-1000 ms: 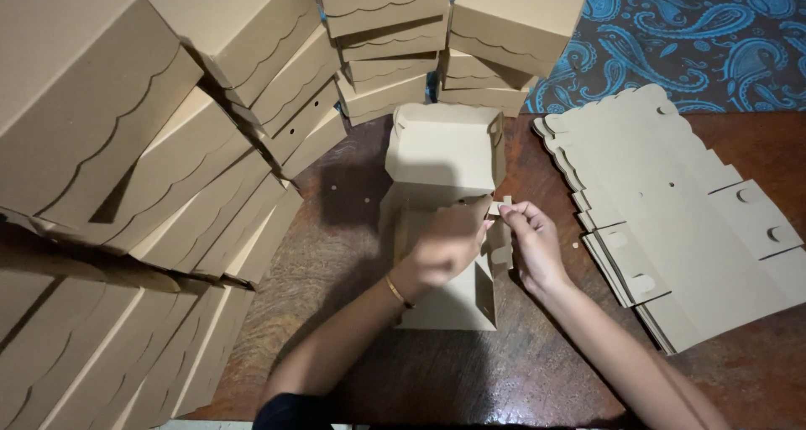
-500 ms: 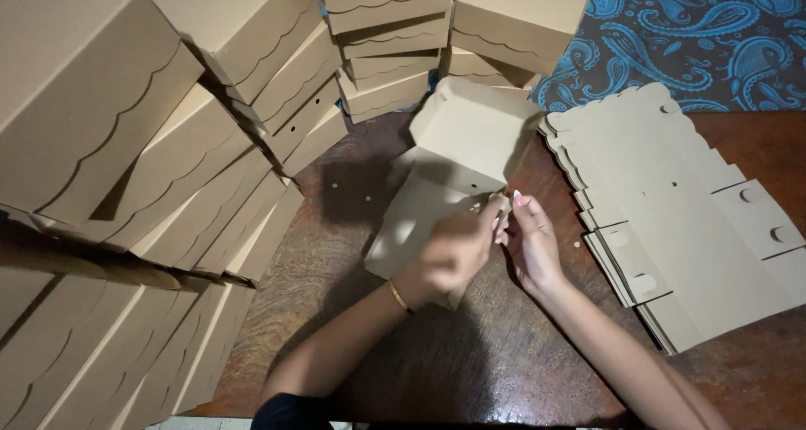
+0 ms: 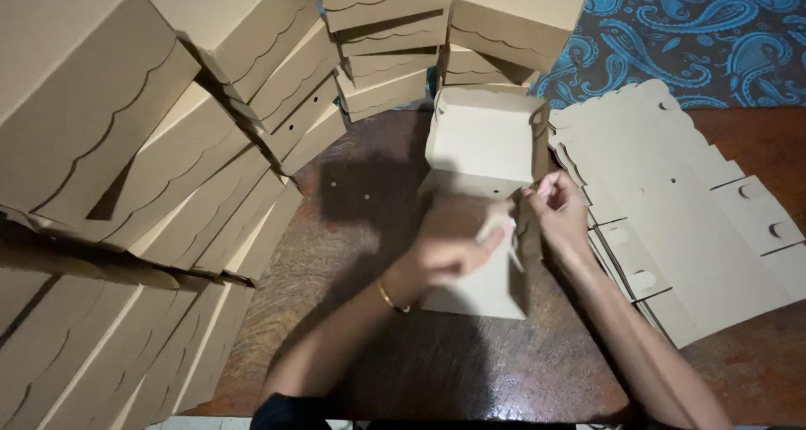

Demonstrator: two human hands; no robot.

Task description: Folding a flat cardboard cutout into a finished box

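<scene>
A half-folded brown cardboard box (image 3: 483, 140) stands on the dark wooden table (image 3: 369, 254), its lid part raised at the back. My left hand (image 3: 457, 245), with a thin bracelet at the wrist, presses on the box's right front wall and pinches a flap. My right hand (image 3: 558, 212) grips the box's right side wall next to it, fingers curled on the edge. The two hands almost touch. The lower part of the box is partly hidden under my left hand.
Finished scalloped-lid boxes (image 3: 168, 144) are stacked along the left and in piles at the back (image 3: 453, 27). A stack of flat unfolded box blanks (image 3: 680, 212) lies on the right. Blue patterned cloth (image 3: 705, 35) shows at the far right.
The box has turned and been pushed into shape: its lid part now stands upright at the back. Both hands have shifted to its right side wall.
</scene>
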